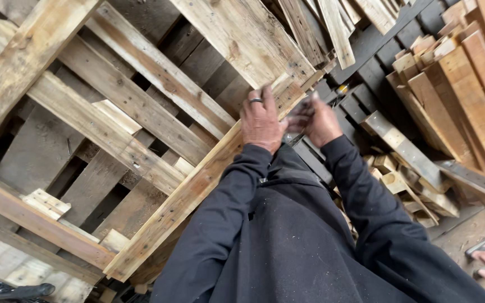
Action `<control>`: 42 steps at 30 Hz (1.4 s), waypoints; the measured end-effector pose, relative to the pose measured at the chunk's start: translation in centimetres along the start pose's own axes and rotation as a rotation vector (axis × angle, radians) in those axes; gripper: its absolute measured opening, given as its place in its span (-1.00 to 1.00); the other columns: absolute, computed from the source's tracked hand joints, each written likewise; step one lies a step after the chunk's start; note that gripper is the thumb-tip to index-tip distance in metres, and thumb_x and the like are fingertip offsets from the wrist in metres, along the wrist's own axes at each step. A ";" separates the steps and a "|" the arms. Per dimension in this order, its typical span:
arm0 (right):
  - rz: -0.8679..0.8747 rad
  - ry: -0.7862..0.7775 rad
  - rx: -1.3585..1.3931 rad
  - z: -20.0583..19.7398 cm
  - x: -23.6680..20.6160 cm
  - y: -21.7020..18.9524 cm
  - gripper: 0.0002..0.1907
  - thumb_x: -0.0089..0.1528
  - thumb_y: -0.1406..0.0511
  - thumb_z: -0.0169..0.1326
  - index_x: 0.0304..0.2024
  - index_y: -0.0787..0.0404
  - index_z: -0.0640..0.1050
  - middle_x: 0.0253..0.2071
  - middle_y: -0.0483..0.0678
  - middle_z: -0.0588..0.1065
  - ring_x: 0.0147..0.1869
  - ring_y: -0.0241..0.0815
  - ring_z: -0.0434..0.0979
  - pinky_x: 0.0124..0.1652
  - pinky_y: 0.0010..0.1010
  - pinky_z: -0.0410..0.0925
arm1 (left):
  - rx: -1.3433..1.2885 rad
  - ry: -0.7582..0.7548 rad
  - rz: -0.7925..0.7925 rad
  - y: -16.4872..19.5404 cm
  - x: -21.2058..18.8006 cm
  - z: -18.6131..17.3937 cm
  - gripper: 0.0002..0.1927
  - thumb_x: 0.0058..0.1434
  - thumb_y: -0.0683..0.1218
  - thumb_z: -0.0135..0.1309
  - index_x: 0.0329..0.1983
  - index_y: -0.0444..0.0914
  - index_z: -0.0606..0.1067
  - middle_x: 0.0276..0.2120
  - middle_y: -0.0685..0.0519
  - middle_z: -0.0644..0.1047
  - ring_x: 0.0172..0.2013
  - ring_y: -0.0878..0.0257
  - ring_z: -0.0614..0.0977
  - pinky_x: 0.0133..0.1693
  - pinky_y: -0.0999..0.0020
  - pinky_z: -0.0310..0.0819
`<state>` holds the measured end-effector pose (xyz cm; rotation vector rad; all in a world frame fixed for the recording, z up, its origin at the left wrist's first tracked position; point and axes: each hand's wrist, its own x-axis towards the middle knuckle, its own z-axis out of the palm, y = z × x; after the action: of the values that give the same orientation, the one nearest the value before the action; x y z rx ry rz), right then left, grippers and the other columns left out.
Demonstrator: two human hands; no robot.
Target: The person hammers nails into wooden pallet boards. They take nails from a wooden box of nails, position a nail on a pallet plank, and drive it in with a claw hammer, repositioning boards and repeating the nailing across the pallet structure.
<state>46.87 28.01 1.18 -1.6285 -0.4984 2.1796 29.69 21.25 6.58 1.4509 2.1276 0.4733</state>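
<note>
At the pallet's (141, 129) upper corner, your left hand (261, 120) rests on the edge board (197, 191), fingers curled over it. Your right hand (318, 120) is blurred just beside it, closed on something dark; what, I cannot tell. Step looks like working that corner; next calls for a steady brace.

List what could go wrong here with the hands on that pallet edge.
1. Both bare hands, the left hand and the right hand, sit at the rough edge board of the pallet: splinters or a pinch seem likely.
2. Loose wood offcuts lie by the person's side: a trip hazard.
</note>
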 end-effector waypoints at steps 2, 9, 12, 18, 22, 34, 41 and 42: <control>0.132 -0.087 0.189 -0.4 0.3 2.4 -0.54 0.45 -0.04 -0.27 -0.14 0.21 0.35 -0.14 0.14 0.49 -0.07 0.16 0.63 -0.14 0.05 0.55 | -0.130 -0.011 -0.070 -0.5 0.7 -1.4 -0.01 -0.02 0.12 0.43 0.41 -0.29 0.25 0.10 -0.17 0.31 0.13 -0.06 0.41 0.17 -0.04 0.41; 0.201 -0.144 0.360 -1.0 1.1 6.2 -0.56 0.43 -0.04 -0.15 -0.11 0.21 0.36 -0.02 0.17 0.51 0.07 0.16 0.61 -0.04 0.06 0.54 | -0.275 0.252 -0.011 -4.7 3.1 -8.0 -0.06 -0.10 0.00 0.54 0.28 -0.33 0.30 0.10 -0.16 0.33 0.16 -0.04 0.43 0.22 0.02 0.42; 0.209 -0.158 0.348 -0.8 1.3 5.7 -0.51 0.43 -0.08 -0.13 -0.10 0.23 0.36 0.01 0.18 0.52 0.06 0.14 0.59 -0.06 0.03 0.53 | -0.297 0.208 -0.050 -4.4 3.3 -8.0 -0.02 -0.16 0.02 0.54 0.25 -0.34 0.27 0.04 -0.18 0.30 0.13 -0.05 0.42 0.19 0.02 0.39; 0.270 -0.218 0.326 0.0 2.4 4.4 -0.54 0.42 -0.07 -0.18 -0.14 0.16 0.43 -0.16 0.18 0.54 -0.10 0.07 0.61 -0.04 0.02 0.54 | -0.165 0.072 -0.030 -0.9 0.6 -2.2 -0.05 -0.13 -0.02 0.48 0.28 -0.33 0.25 0.07 -0.18 0.30 0.14 -0.11 0.40 0.17 -0.05 0.34; 0.244 -0.208 0.420 0.5 2.3 3.8 -0.54 0.41 -0.13 -0.12 -0.31 0.05 0.39 -0.19 0.16 0.58 -0.17 0.06 0.61 -0.16 0.02 0.49 | -0.079 0.165 0.028 0.0 -0.8 0.8 0.00 -0.10 0.01 0.50 0.36 -0.31 0.25 0.10 -0.14 0.31 0.13 -0.12 0.39 0.15 -0.11 0.31; 0.339 -0.042 0.468 2.3 0.3 1.2 -0.51 0.23 -0.12 0.08 -0.42 0.15 0.54 -0.35 0.04 0.51 -0.20 -0.02 0.57 -0.11 0.21 0.48 | -0.022 0.195 0.008 1.5 0.1 1.3 -0.07 -0.15 -0.04 0.46 0.27 -0.35 0.30 0.06 -0.14 0.33 0.12 -0.14 0.39 0.15 -0.12 0.35; 0.326 -0.074 0.540 1.5 1.3 1.9 -0.54 0.30 -0.02 0.09 -0.53 0.12 0.45 -0.35 0.02 0.49 -0.12 -0.03 0.52 0.05 0.10 0.45 | 0.018 0.189 0.027 0.9 0.5 2.1 -0.06 -0.18 -0.04 0.45 0.27 -0.37 0.30 0.06 -0.14 0.33 0.10 -0.12 0.40 0.12 -0.11 0.38; 0.306 -0.094 0.564 1.3 1.5 2.0 -0.53 0.34 -0.01 0.11 -0.54 0.10 0.43 -0.36 -0.02 0.46 -0.14 -0.04 0.49 0.05 0.10 0.44 | 0.012 0.191 0.036 0.7 0.5 2.3 -0.06 -0.17 -0.03 0.45 0.27 -0.37 0.30 0.07 -0.14 0.33 0.11 -0.12 0.40 0.13 -0.10 0.39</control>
<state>45.11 26.90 -0.71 -1.3533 0.3466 2.3257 31.44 21.92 4.99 1.5055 2.2574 0.6370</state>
